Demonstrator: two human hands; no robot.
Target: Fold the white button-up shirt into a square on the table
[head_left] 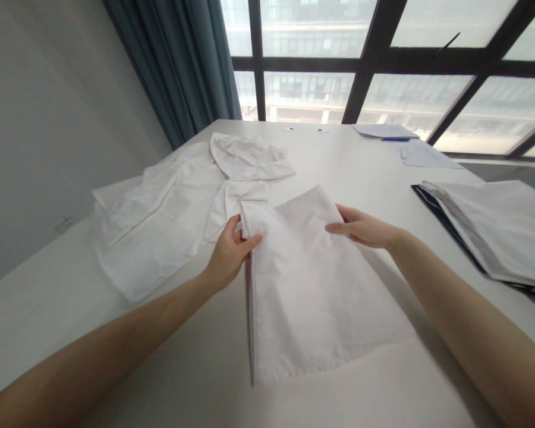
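A folded white cloth (303, 297) hangs between my two hands over the white table (196, 362), its layers showing along the left edge. My left hand (232, 252) pinches its upper left corner, thumb on the near side. On the upper right edge, my right hand (361, 227) grips the cloth with the thumb in front and the fingers behind. The bottom hem hangs low, close to the tabletop; whether it touches cannot be made out. Just beyond my left hand lies a crumpled white cloth (238, 193).
At the left are spread white cloths (156, 226), with another rumpled cloth (252, 157) behind. A stack of folded white cloth (508, 229) rests on a dark item (455, 232) at the right. Papers (430, 156) and a blue pen (396, 139) lie near the window.
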